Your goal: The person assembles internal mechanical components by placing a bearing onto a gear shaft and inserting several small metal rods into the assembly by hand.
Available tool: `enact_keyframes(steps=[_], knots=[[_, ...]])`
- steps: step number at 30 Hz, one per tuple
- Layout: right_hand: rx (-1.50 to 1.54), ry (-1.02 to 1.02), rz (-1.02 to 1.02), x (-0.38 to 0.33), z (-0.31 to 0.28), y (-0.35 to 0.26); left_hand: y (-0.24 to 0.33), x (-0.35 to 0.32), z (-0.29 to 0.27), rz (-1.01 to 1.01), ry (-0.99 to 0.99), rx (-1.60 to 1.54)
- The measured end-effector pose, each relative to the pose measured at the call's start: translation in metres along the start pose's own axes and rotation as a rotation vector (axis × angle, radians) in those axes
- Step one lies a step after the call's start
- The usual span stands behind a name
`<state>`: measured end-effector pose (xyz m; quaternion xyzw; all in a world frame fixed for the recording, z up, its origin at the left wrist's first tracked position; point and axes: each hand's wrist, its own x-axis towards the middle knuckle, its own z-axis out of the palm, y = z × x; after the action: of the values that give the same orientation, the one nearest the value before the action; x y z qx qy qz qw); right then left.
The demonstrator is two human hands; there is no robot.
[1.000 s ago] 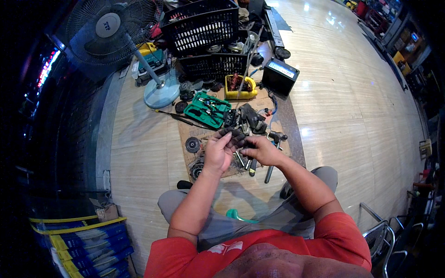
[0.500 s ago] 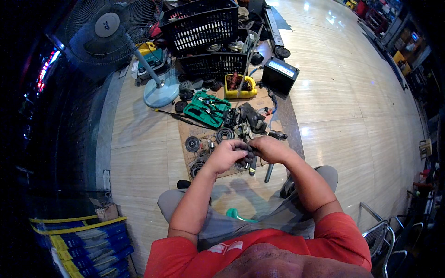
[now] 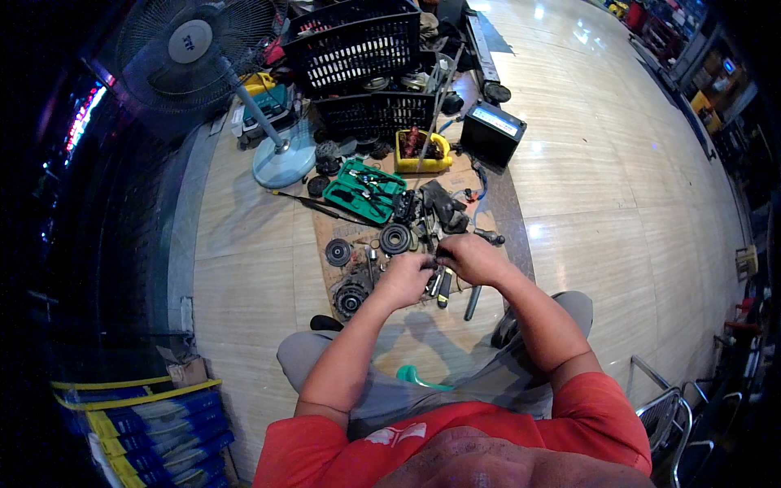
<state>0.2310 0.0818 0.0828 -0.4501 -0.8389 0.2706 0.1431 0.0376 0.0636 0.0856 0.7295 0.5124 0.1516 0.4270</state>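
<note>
Both hands, left hand (image 3: pixel 404 281) and right hand (image 3: pixel 465 257), close their grip together on a small dark metal part (image 3: pixel 431 262) above a cardboard sheet (image 3: pixel 488 213) on the floor; green tool case (image 3: pixel 364 189) at 11 o'clock, round pulley (image 3: pixel 395 239) just beyond.

repair workshop: floor strewn with tools (image 3: pixel 362 189), metal parts (image 3: pixel 396 238), crates (image 3: pixel 351 41).

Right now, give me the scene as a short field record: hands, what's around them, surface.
left hand: closed around a small dark part, held against the right
right hand: closed on the same small part; kind too small to tell
surface: cardboard sheet on tiled floor
near hands: round pulley-like part, green tool case
further back: yellow tray, black box, black baskets, standing fan
</note>
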Motion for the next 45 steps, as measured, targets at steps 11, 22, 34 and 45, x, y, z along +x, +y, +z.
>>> enact_keyframes(steps=[11, 22, 34, 45], knots=[[0.037, 0.109, 0.109, 0.003, 0.015, -0.001, -0.01, 0.002, 0.013, 0.031, 0.123, 0.141], [0.291, 0.225, 0.248, 0.005, 0.02, -0.013, -0.004, 0.0, 0.018, -0.033, 0.36, 0.138], [0.456, 0.29, 0.196, 0.006, 0.046, -0.011, -0.034, 0.018, 0.036, -0.134, 0.43, -0.742], [0.443, 0.219, 0.152, 0.0, 0.047, -0.022, -0.024, 0.02, 0.028, -0.019, 0.552, -1.003]])
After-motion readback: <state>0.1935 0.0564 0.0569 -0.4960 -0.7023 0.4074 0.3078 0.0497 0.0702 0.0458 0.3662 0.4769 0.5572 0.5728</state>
